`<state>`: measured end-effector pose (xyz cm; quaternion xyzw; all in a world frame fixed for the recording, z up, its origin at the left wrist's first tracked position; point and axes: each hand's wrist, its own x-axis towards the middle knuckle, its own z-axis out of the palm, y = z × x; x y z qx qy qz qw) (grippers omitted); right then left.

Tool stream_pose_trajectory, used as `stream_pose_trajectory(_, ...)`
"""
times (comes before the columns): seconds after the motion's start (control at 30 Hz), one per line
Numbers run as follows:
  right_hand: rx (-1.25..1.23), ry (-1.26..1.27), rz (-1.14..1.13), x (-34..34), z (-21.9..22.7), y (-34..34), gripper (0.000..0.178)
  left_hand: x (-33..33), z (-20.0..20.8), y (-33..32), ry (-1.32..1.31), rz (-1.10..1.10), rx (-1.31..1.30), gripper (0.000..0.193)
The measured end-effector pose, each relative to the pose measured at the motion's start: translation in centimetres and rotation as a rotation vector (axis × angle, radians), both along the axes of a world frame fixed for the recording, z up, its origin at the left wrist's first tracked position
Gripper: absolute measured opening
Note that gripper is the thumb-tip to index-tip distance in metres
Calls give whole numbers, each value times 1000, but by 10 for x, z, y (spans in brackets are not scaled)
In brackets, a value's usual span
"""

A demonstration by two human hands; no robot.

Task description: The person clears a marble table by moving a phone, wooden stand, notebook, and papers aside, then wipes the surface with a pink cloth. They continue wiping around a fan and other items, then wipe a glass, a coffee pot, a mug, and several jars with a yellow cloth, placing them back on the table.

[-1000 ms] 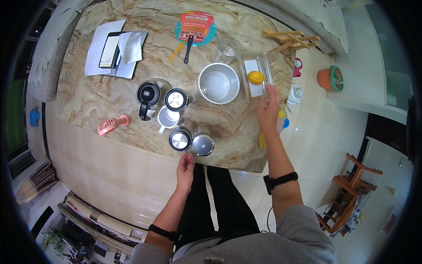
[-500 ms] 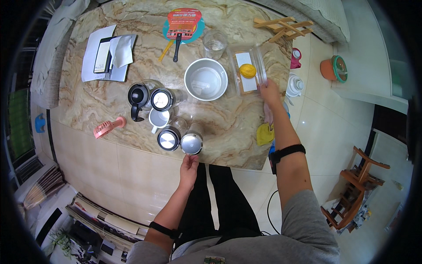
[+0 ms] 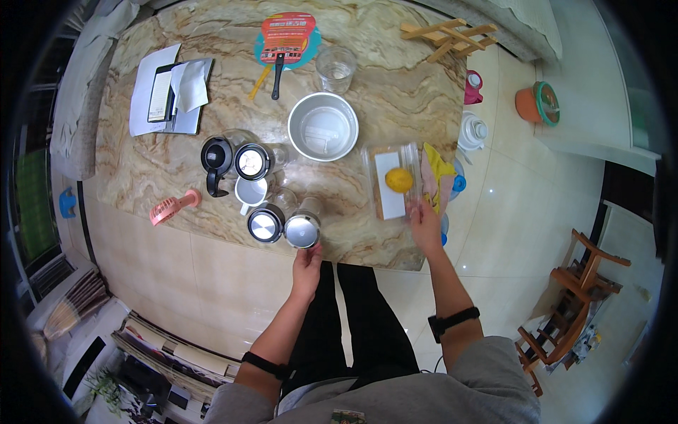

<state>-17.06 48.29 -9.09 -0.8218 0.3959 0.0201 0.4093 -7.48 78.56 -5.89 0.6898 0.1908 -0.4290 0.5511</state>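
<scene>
My right hand (image 3: 424,225) is closed on the near right corner of a clear plastic container (image 3: 369,185). Inside it lie a yellow lemon (image 3: 399,180), a white card (image 3: 387,201) and a flat brown piece. My left hand (image 3: 307,263) is at the table's near edge, its fingertips right beside a silver-lidded glass jar (image 3: 302,232); whether they touch it is hard to tell. Next to that jar are a black-rimmed jar (image 3: 264,223), a white mug (image 3: 251,191), another black-lidded jar (image 3: 253,162) and a black-lidded jug (image 3: 217,155).
Beyond the container sit a round metal pan (image 3: 323,152) and a glass (image 3: 336,69). A yellow and pink cloth (image 3: 441,169) lies along the right edge. Farther off are hand fans (image 3: 287,35), a wooden rack (image 3: 452,35), papers (image 3: 152,78) and a pink handheld fan (image 3: 174,205).
My right hand has drawn the container with the lemon nearer, away from beside the pan. The cloth now lies farther up the right edge. My left hand has barely moved.
</scene>
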Motion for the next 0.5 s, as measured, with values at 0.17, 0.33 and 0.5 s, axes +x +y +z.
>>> stream_pose_trajectory(0.17,39,43,8,-24,8,41,27,-1,-2,-7,4,-8,-16,43)
stream_pose_trajectory(0.33,99,-8,-12,-24,-4,86,33,-6,-1,-14,-12,-15,-3,44)
stream_pose_trajectory(0.5,201,-35,-59,-20,-11,109,36,-7,-4,-16,27,-75,0,56)
